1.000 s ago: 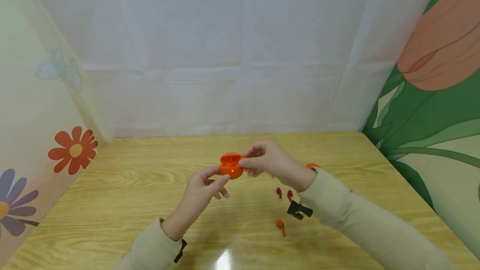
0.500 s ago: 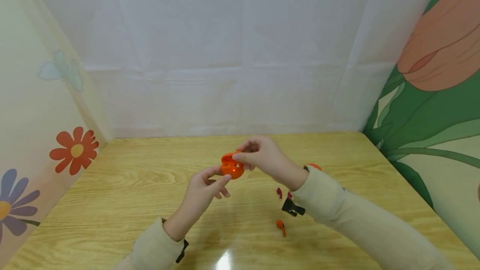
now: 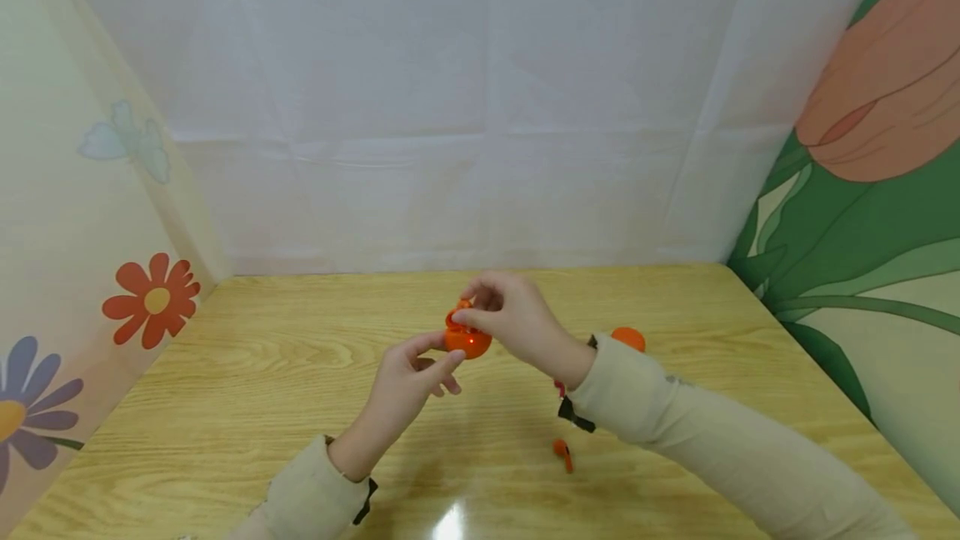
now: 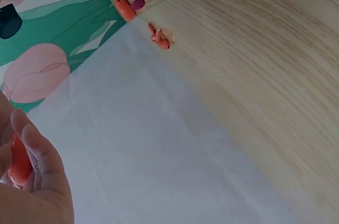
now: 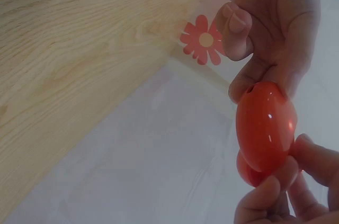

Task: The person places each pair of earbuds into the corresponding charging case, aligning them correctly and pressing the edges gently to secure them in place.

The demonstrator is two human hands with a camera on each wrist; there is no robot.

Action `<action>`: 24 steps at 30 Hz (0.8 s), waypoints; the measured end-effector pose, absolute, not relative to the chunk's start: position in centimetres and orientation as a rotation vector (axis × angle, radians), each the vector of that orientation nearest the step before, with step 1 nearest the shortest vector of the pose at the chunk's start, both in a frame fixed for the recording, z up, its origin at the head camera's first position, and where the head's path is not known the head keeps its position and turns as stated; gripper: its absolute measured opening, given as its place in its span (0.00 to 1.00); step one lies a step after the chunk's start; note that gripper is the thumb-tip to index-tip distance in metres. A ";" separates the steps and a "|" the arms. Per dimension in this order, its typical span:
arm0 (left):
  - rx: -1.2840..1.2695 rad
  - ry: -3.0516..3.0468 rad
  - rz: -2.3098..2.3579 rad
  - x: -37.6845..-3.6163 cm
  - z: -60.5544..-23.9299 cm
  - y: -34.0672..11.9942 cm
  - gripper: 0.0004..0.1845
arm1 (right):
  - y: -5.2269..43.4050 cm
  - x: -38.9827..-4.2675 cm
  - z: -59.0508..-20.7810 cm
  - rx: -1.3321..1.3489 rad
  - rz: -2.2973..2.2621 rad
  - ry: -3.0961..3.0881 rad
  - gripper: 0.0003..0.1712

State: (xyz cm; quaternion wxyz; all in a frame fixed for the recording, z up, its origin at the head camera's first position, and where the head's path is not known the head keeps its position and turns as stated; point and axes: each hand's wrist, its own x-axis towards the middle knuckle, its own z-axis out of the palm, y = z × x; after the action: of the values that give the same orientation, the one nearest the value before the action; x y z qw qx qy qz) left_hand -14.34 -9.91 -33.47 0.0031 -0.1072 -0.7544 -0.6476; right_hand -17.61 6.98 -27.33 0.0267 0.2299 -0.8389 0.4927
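Above the middle of the wooden table (image 3: 247,390), both hands hold a glossy orange earbud case (image 3: 468,342). My left hand (image 3: 437,353) grips it from below with thumb and fingers. My right hand (image 3: 471,315) curls over its top and pinches the upper part, hiding the lid. In the right wrist view the orange earbud case (image 5: 265,126) fills the frame, with the left hand (image 5: 270,23) behind it and right fingertips (image 5: 299,152) on its edge. In the left wrist view only a sliver of the orange earbud case (image 4: 18,163) shows beside my fingers.
A loose orange earbud (image 3: 562,454) lies on the table near the right forearm. A dark red earbud (image 3: 558,388) peeks out behind the right wrist. A second orange rounded piece (image 3: 628,338) sits further right. Fabric walls enclose the table on three sides.
My right hand has moved left and over the case, covering the raised lid that showed before. The left hand has stayed put. The orange piece behind the right wrist is now in full view.
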 end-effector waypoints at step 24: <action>-0.341 -2.364 -2.049 -14.5 -33.6 -10.0 0.17 | 7.3 -17.0 -27.3 0.922 1.384 -2.595 0.05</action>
State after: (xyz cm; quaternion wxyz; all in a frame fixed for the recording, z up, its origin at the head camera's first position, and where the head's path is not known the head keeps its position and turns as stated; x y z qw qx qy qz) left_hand -14.48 -10.05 -33.59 -0.0027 -0.1085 -0.7511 -0.6512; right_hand -17.03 7.31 -27.30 0.0299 0.2991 -0.8416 0.4488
